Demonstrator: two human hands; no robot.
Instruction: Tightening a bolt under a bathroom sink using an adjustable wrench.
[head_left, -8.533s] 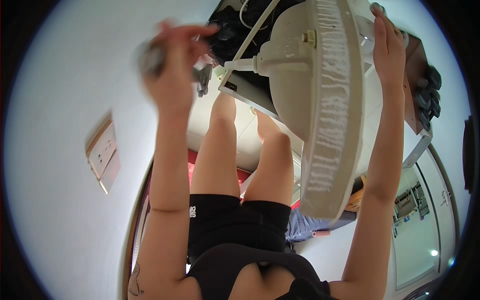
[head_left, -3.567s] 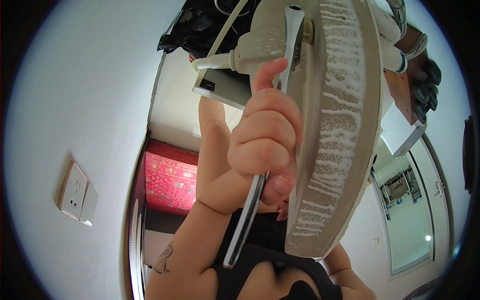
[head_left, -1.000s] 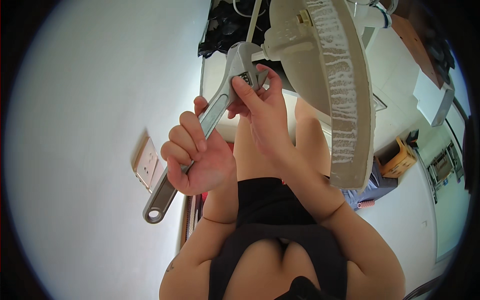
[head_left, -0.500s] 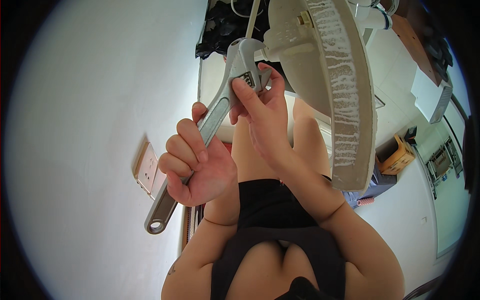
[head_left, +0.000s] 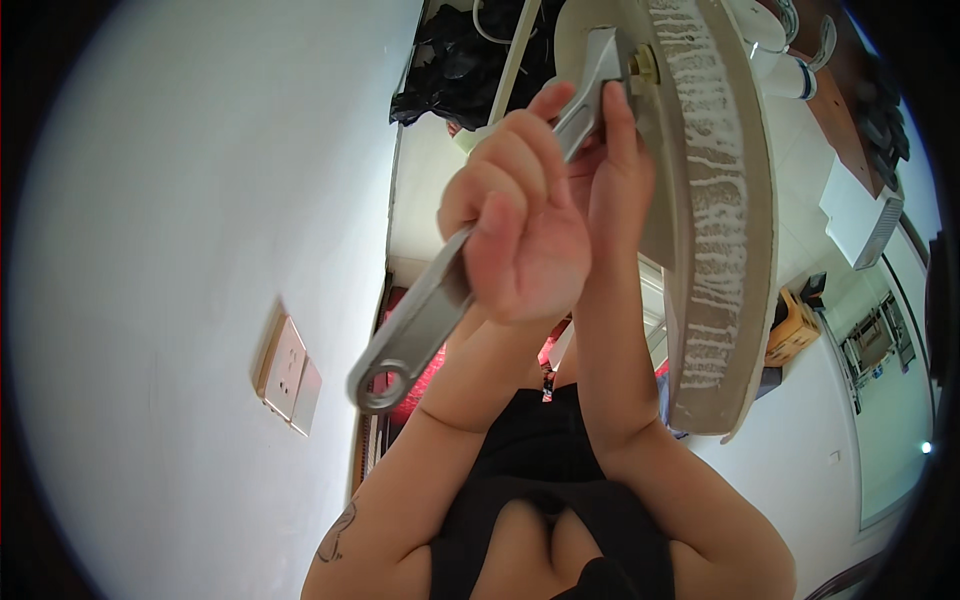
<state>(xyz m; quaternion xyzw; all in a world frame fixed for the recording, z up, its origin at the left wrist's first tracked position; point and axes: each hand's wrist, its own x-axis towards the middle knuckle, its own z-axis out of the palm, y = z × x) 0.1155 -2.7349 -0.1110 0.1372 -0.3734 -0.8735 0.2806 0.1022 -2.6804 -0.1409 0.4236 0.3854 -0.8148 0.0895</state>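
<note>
My left hand [head_left: 515, 220] is closed round the handle of a long silver adjustable wrench [head_left: 406, 338], whose head is raised at the top centre. My right hand [head_left: 620, 175], partly hidden behind the left, has its fingers on the wrench just below the head. The wrench head lies beside a brass fitting [head_left: 646, 64] on an off-white, rounded fixture [head_left: 710, 250], probably a basin, standing on edge with rough white residue along its rim. Whether the jaws touch the fitting I cannot tell.
A pale wall [head_left: 160, 250] with a socket plate [head_left: 288, 372] fills the left. Black plastic [head_left: 445, 65] lies at the top. White pipes [head_left: 780, 70], a brown board [head_left: 830, 120] and a white box [head_left: 855, 225] are upper right, a yellow container [head_left: 795, 330] beyond the fixture, and a glass-panelled opening [head_left: 885, 400] at far right.
Both hands and the wrench have moved up and right; the wrench head has gone from left of the fixture to beside the brass fitting.
</note>
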